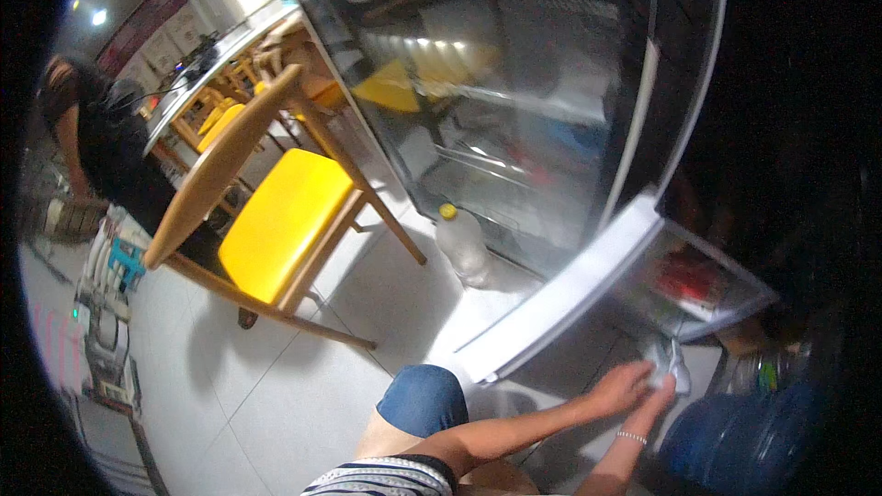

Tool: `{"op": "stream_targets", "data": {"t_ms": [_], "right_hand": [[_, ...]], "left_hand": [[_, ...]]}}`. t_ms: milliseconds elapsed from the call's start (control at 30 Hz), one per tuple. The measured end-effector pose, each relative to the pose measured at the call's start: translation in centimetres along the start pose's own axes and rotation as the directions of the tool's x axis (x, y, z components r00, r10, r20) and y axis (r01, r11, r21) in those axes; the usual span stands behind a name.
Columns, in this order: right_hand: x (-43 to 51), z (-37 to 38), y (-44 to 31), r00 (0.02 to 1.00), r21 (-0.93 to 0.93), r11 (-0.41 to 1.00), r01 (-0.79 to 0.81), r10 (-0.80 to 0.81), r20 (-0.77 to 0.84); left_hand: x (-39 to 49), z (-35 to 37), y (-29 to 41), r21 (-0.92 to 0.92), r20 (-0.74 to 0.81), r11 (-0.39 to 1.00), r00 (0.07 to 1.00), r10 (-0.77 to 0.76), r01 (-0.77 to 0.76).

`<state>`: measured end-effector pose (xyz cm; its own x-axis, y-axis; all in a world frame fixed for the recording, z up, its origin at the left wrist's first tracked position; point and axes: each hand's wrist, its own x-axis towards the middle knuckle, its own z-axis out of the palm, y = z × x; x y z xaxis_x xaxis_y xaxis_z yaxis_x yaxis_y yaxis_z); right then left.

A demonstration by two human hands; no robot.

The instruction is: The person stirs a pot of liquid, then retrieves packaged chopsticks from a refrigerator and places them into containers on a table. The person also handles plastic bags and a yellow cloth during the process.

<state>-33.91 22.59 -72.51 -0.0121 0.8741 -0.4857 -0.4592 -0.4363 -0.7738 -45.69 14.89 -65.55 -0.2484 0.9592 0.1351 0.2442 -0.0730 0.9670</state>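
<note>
My left hand (623, 386) and my right hand (657, 401) are close together at the lower right, fingers on a pale crumpled item (675, 366). It looks like a cloth or thin plastic, but blur hides which. A beaded bracelet circles my right wrist. Just above the hands, a white-edged panel (565, 289) runs diagonally, joined to a clear pane (710, 282) with something red seen through it. Beyond it rises a tall dark-framed glass door (496, 89), full of reflections.
A clear plastic bottle with a yellow cap (460, 248) stands on the tiled floor by the glass door. To the left is a wooden chair with a yellow seat (289, 220). A large blue water jug (730, 441) lies near my right forearm. Another person (110, 138) bends at far left.
</note>
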Motion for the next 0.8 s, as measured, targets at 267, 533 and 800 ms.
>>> {"op": "stream_targets", "data": {"t_ms": [267, 533, 800], "right_hand": [[-4.2, 2.6, -6.9, 0.926, -0.367, 0.918, 0.152, -0.002, 0.378], [-6.2, 3.6, -12.6, 0.595, -0.517, 0.780, 0.353, 0.239, 0.767], [-5.0, 8.2, -11.1, 0.347, -0.436, 0.163, 0.885, 0.392, 0.852]], "left_hand": [[-1.5, -6.2, 2.9, 0.135, 0.029, 0.985, 0.994, 0.103, -0.106], [-1.9, -9.3, 4.7, -0.144, 0.272, 0.990, 0.962, 0.029, 0.011], [-4.2, -12.6, 5.3, -0.293, 0.421, 0.905, 0.891, -0.169, 0.310]]}}
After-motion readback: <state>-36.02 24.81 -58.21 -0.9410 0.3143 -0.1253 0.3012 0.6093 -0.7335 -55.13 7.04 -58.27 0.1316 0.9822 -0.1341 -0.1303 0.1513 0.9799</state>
